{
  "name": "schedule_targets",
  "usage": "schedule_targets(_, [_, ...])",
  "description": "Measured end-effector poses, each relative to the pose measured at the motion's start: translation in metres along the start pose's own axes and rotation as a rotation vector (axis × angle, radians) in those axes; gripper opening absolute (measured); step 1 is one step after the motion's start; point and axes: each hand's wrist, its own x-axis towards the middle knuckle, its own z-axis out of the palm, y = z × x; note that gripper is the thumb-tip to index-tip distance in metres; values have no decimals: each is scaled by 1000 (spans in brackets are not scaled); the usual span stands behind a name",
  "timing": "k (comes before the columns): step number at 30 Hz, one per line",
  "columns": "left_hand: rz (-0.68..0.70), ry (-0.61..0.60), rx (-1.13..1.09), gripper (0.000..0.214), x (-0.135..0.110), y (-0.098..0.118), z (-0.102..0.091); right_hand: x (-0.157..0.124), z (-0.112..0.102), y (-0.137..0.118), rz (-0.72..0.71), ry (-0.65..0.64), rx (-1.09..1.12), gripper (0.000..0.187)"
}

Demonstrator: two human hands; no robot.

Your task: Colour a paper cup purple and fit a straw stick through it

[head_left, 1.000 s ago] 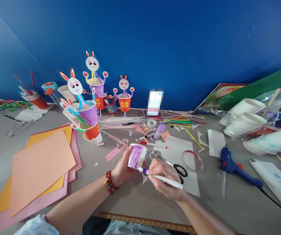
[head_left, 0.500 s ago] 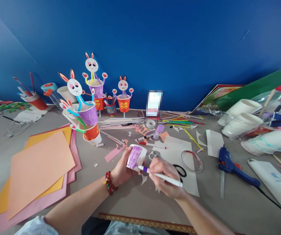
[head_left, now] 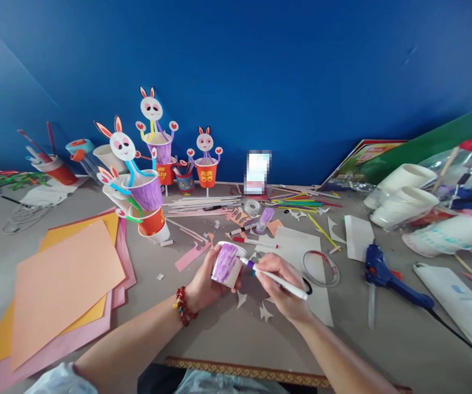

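Above the table (head_left: 228, 342), the left hand (head_left: 203, 282) curls round a cup (head_left: 225, 264) while the right hand (head_left: 288, 302) pinches a slanting marker (head_left: 288, 286).

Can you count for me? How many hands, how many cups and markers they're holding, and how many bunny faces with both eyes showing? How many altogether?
Left hand and right hand: 2
Held cup: 1
Held marker: 1
Bunny faces: 3
Total: 7

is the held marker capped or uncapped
Uncapped: the marker in the right hand shows its narrow, bare tip at the partly purple cup.
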Motion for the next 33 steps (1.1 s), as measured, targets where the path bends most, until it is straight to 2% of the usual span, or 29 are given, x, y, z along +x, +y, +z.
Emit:
schedule_targets(2, [-6, -3, -3, 58, 0, 0, 0, -1, 0, 1, -13, -16, 11, 20])
schedule_targets(5, [-5, -5, -2, 60, 0, 1, -1, -2, 0, 2, -75, -128, 54, 22])
schedule_targets(10, [-30, -33, -13, 59, 1, 0, -3, -2, -2, 4, 31, 26, -7, 19])
schedule_targets(15, [-42, -49, -26, 60, 2, 0, -5, -3, -2, 4, -39, -68, 25, 22])
schedule_targets(19, [-72, -49, -22, 61, 1, 1, -3, -4, -2, 5, 20, 55, -24, 20])
schedule_targets(23, [-68, -69, -23, 62, 0, 1, -2, -3, -2, 4, -43, -56, 20, 23])
schedule_targets(25, [-64, -74, -32, 63, 0, 1, -2, -3, -2, 3, -34, -40, 7, 23])
schedule_targets(28, [-75, -74, -39, 64, 0, 1, -2, -2, -2, 1, 14, 51, -29, 20])
schedule_targets(33, [-47, -92, -9, 64, 0, -1, -1, -2, 0, -2, -45, -47, -4, 21])
